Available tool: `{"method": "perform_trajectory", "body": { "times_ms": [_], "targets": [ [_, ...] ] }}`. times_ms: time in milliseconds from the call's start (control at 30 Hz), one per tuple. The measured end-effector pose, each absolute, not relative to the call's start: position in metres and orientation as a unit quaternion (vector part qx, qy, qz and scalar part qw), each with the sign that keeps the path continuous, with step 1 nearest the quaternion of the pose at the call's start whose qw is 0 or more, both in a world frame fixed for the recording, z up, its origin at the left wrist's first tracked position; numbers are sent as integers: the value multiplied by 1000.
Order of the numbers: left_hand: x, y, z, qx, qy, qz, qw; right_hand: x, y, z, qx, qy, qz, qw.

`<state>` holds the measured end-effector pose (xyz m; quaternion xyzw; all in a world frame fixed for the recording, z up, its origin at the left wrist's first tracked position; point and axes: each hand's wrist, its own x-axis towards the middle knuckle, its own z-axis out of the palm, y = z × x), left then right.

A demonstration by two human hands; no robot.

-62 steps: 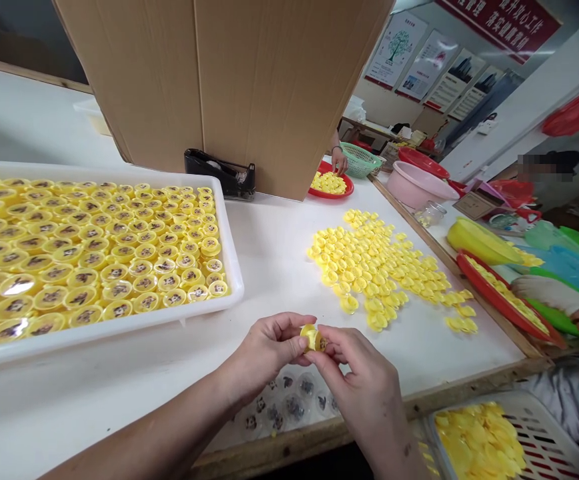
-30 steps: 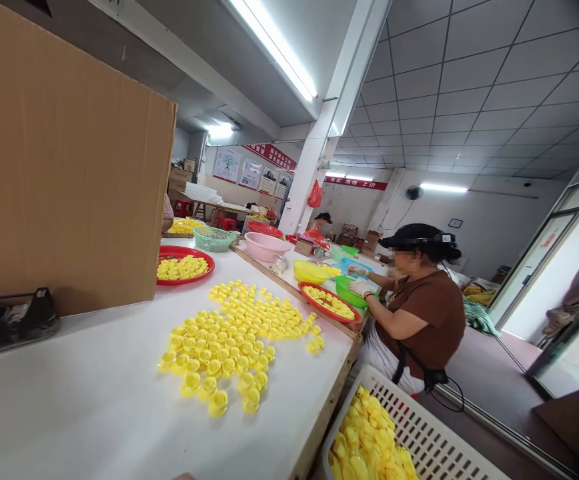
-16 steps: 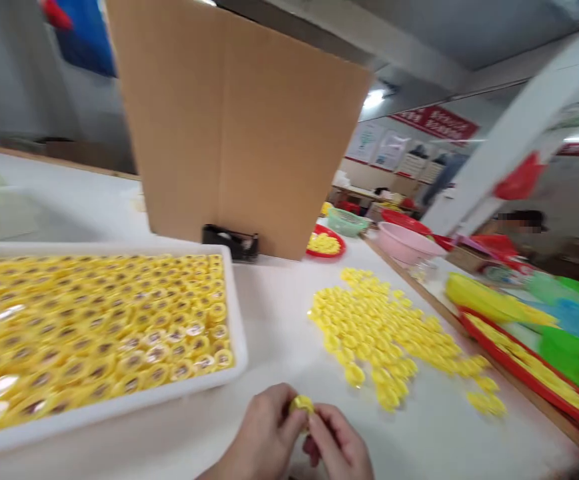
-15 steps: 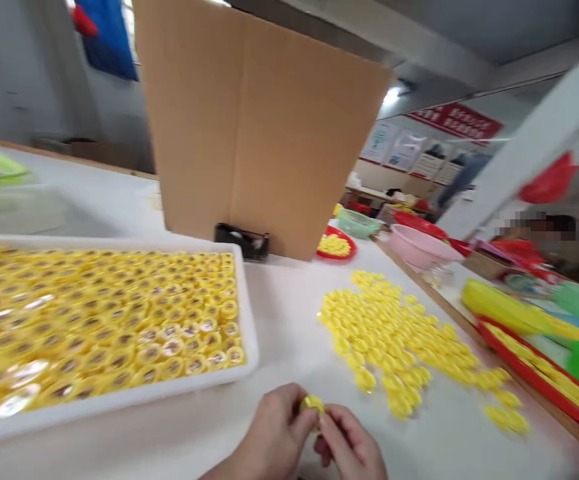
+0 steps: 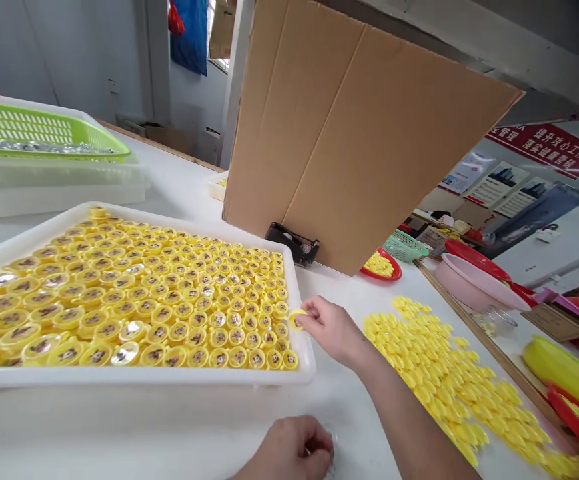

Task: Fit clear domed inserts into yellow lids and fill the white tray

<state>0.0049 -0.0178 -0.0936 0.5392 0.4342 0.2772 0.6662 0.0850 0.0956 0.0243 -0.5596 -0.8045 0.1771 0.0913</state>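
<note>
My right hand (image 5: 332,330) reaches over the right rim of the white tray (image 5: 305,340), pinching a round yellow piece (image 5: 297,320) between thumb and fingers. Rows of round yellow pieces with printed pictures (image 5: 162,313) fill that tray. Near the bottom edge, my left hand (image 5: 294,450) is closed at the table top, its fingers on a small clear item (image 5: 332,440) that is hard to make out. Loose yellow pieces (image 5: 434,373) lie spread on the table to the right of my right forearm.
A cardboard sheet (image 5: 349,140) stands behind the tray, with a black tape dispenser (image 5: 294,245) at its foot. At the far left is a green basket (image 5: 89,137) on white trays. Red plates, a pink basin (image 5: 474,283) and a green basket (image 5: 404,247) are at the right.
My hands, together on a yellow piece before, are now apart. The right one has moved up to the tray with a yellow piece. The view has turned left.
</note>
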Motion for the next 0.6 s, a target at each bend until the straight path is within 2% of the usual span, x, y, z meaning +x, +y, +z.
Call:
{"method": "perform_trajectory", "body": {
  "times_ms": [267, 433, 600],
  "targets": [
    [1, -16, -92, 534, 410, 262, 692, 55, 140, 5, -497, -855, 116, -90],
    [3, -21, -104, 543, 394, 263, 694, 51, 140, 3, -474, -870, 74, -115],
    [2, -20, -102, 555, 388, 256, 689, 54, 133, 3, -460, -882, 20, -102]
  ]
}}
